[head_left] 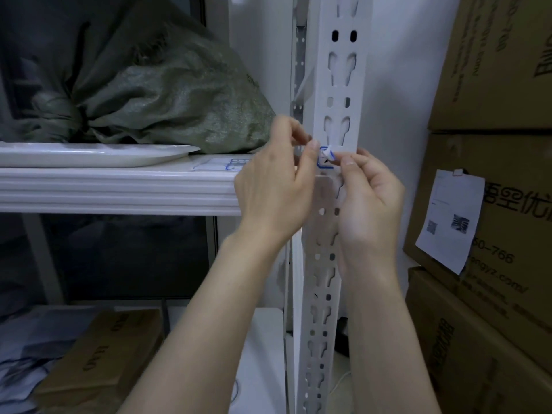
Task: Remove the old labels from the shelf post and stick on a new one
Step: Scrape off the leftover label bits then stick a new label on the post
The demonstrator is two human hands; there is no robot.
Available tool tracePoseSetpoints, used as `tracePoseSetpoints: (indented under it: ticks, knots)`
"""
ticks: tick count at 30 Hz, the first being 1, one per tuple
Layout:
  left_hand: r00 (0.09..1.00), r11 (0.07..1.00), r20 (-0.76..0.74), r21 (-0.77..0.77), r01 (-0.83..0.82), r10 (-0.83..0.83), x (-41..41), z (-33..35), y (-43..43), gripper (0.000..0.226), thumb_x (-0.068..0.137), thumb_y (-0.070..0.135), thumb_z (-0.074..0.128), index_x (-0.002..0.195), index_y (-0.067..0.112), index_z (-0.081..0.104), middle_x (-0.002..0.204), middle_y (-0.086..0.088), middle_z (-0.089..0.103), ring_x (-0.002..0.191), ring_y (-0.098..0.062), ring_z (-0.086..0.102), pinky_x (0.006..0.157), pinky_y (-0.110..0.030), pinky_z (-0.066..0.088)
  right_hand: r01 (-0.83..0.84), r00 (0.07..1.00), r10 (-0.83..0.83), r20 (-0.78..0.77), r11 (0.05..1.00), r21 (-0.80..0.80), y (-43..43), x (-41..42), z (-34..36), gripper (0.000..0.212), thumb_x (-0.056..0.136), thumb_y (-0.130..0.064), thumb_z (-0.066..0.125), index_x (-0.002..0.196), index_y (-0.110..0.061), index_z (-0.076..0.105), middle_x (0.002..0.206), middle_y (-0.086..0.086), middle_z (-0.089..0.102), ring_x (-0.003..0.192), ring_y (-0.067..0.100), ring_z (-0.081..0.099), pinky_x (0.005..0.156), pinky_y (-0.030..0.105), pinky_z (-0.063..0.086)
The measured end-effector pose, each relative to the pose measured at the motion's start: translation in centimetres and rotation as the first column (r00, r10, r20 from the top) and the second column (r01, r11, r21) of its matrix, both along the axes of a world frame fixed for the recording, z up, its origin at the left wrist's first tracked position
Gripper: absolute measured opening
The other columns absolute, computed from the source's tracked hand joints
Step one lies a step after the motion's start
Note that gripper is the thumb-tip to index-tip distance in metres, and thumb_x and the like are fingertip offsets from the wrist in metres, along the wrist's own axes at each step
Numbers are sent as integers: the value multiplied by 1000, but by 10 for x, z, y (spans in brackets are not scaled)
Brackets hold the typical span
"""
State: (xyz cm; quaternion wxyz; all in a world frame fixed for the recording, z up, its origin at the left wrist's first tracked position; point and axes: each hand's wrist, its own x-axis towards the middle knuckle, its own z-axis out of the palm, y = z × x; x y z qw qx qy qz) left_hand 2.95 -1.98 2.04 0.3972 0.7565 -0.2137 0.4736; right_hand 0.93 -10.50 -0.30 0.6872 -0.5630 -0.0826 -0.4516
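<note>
Blue-edged label [326, 159] on shelf post [340, 85], pinched between left hand [274, 186] and right hand [370, 198]

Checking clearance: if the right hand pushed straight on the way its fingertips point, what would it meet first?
Probably the blue-bordered white label it is pinching, then the white perforated metal shelf post right behind; depth is unclear.

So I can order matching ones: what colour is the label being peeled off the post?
White with a blue border, seen in the head view: label on the post.
</note>
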Motion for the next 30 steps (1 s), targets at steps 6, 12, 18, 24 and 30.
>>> tracePoseSetpoints:
  ticks: [6, 12, 18, 24, 30]
  knots:
    - [929, 935, -116, 7, 354, -351, 2, 7, 18, 15, 86, 44, 52, 85, 32, 61, 85, 16, 67, 88, -11, 64, 83, -52, 49, -28, 999, 28, -22, 999, -18, 2, -3, -1, 22, 97, -11, 54, 89, -17, 73, 127, -1, 58, 98, -28, 47, 83, -2, 39]
    - [872, 886, -154, -82, 457, -464, 7, 9, 23, 5, 76, 34, 70, 75, 30, 69, 86, 4, 71, 96, -5, 66, 89, -48, 52, -11, 999, 11, -36, 1000, -23, 2, -2, -3, 22, 97, -10, 54, 92, -13, 74, 128, -2, 56, 94, -28, 48, 79, -4, 39]
    - [811, 825, -168, -192, 531, -561, 7, 11, 26, 6, 82, 16, 69, 80, 11, 71, 96, -21, 71, 105, -7, 65, 98, -36, 49, 39, 999, -40, -33, 998, -41, 10, -1, -4, 18, 95, -11, 56, 101, -17, 73, 132, -4, 53, 101, -27, 44, 98, 10, 41]
    - [794, 784, -124, -306, 540, -595, 5, 9, 32, 5, 83, 11, 71, 79, 13, 70, 71, 6, 68, 68, -4, 60, 67, -17, 49, 148, 989, -148, -5, 989, -25, 15, 1, -9, 16, 91, -23, 63, 106, -25, 67, 130, -5, 51, 127, 7, 49, 108, 39, 43]
    - [771, 760, -148, -362, 540, -619, 2, 1, 27, 2, 81, 7, 73, 80, 5, 73, 73, -8, 73, 66, -10, 65, 65, -19, 52, 220, 975, -218, 33, 973, -69, 16, 3, -12, 14, 87, -20, 61, 98, -27, 66, 125, -3, 53, 127, 9, 49, 104, 41, 45]
